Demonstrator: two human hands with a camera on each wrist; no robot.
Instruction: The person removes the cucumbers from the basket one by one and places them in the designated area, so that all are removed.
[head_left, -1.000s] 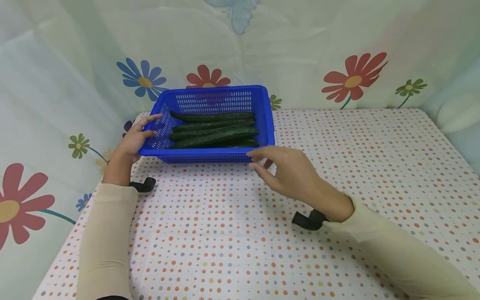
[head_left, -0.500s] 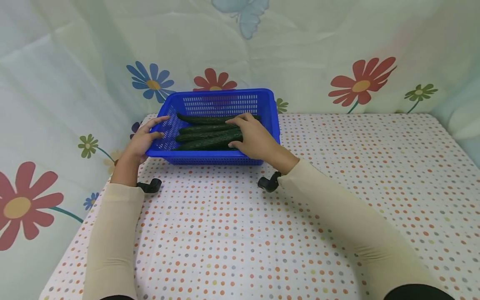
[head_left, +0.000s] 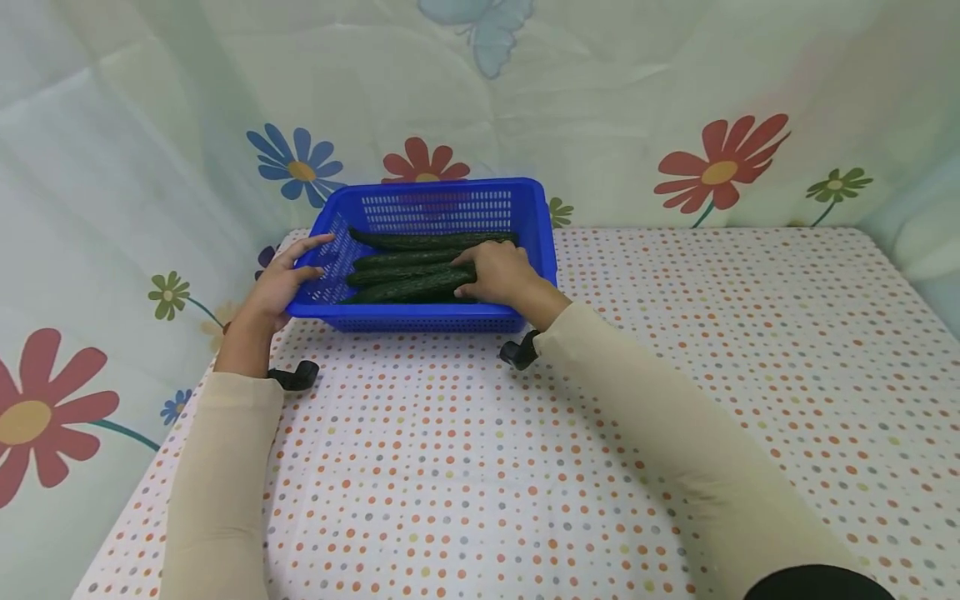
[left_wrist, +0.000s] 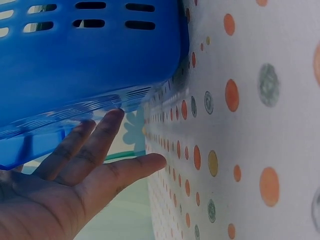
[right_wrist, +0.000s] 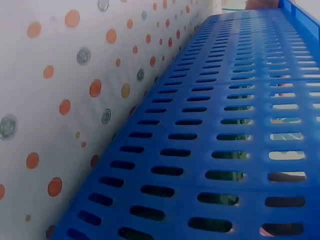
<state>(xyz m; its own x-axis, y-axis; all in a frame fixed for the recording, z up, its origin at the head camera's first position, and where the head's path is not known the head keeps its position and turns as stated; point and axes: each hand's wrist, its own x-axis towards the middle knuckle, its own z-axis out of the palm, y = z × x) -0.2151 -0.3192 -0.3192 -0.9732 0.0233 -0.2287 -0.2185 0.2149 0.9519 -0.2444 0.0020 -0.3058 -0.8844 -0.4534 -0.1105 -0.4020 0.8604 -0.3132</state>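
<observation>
Her right hand (head_left: 501, 273) curls round the near cucumber (head_left: 408, 287) lying inside the blue basket (head_left: 420, 317); the left hand (head_left: 281, 279), fingers straight, steadies the basket's left rim

You see blue slotted basket (head_left: 420, 317), dark green cucumbers (head_left: 408, 287), white tablecloth (head_left: 465, 467) with orange, yellow, grey dots, cream sleeves (head_left: 217, 483).

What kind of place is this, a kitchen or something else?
Probably not a kitchen but a staged tabletop set. Flower-printed cloth hangs all around as a backdrop, a dotted tablecloth covers the table, and the only items are a blue basket and its cucumbers.
</observation>
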